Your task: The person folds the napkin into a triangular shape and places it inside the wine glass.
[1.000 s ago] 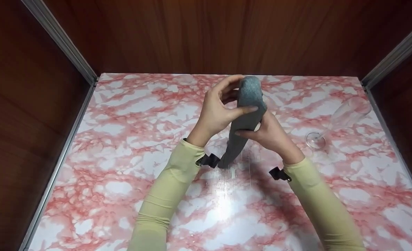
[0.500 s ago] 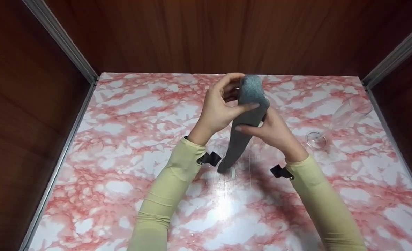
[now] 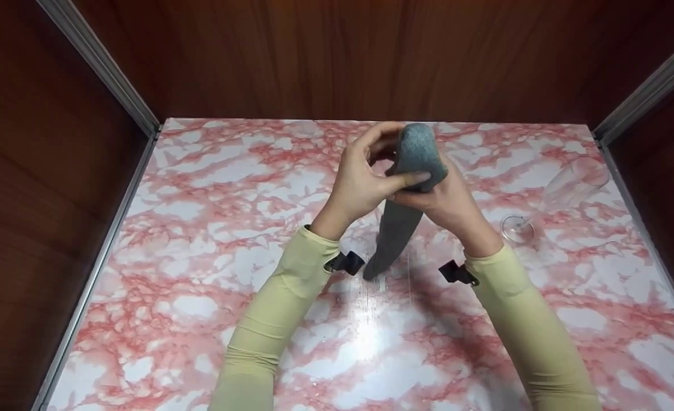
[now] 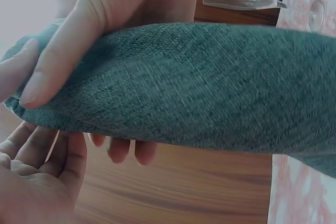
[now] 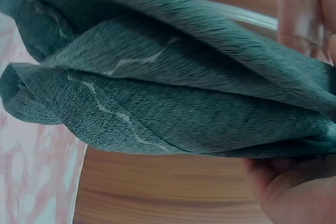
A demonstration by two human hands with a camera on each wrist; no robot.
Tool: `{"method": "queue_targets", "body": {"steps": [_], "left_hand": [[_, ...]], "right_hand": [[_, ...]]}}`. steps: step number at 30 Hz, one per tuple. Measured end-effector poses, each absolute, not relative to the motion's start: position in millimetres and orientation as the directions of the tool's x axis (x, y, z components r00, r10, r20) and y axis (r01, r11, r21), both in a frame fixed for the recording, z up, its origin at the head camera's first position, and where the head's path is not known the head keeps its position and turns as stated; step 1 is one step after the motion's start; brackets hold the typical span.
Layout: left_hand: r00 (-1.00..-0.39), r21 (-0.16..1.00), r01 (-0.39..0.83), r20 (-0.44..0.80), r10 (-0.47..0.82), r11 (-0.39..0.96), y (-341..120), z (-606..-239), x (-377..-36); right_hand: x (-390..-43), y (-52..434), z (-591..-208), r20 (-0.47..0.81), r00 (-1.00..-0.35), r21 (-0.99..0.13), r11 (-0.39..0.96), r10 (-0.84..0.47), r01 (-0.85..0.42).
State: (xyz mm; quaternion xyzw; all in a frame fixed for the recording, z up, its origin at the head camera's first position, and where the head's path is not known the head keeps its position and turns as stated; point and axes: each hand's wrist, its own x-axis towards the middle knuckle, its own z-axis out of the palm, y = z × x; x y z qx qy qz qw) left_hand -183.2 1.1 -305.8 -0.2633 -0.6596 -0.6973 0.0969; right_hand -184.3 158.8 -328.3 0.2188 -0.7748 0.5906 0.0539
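Observation:
A grey-green cloth (image 3: 400, 231), gathered into a long bundle, hangs from both hands over the middle of the table. My left hand (image 3: 356, 177) grips its upper end, the thumb across the near side and the other fingers curled behind. Just below, my right hand (image 3: 453, 197) holds it from the right, its thumb under the left thumb. In the right wrist view the cloth (image 5: 157, 87) shows loose folds with pale wavy lines. From the left wrist its near side (image 4: 199, 87) looks smooth. Most of the right fingers are hidden behind the cloth in the head view.
A clear stemmed glass (image 3: 577, 180) with a round foot stands on the right of the table. The pink-and-white marbled table (image 3: 211, 319) is bounded by dark wooden panels (image 3: 314, 57) at the back and both sides, with metal strips along the corners.
The right hand has slid upward along the cloth, its thumb now close beneath the left thumb. The cloth's top has shifted slightly right, and both hands keep hold.

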Motion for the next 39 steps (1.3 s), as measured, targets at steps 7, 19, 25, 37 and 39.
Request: {"method": "queue_targets", "body": {"steps": [7, 19, 25, 37, 39], "left_hand": [[-0.834, 0.864, 0.483, 0.503, 0.226, -0.139, 4, -309, -183], [-0.840, 0.873, 0.475, 0.488, 0.237, -0.115, 3, -312, -182], [-0.838, 0.875, 0.447, 0.482, 0.255, -0.186, 1, -315, -183], [-0.800, 0.856, 0.422, 0.506, 0.321, -0.298, -8, -320, -185], [-0.808, 0.859, 0.426, 0.503, 0.307, -0.285, -8, -320, -185]], "right_hand": [[-177, 155, -319, 0.260, -0.922, -0.889, 0.301, -0.288, -0.344], [-180, 155, -327, 0.282, -0.908, -0.872, 0.312, -0.308, -0.377], [-180, 156, -328, 0.289, -0.907, -0.877, 0.296, -0.308, -0.380], [-178, 159, -330, 0.287, -0.902, -0.879, 0.286, -0.322, -0.382], [-179, 159, -332, 0.307, -0.893, -0.882, 0.254, -0.329, -0.397]]}}
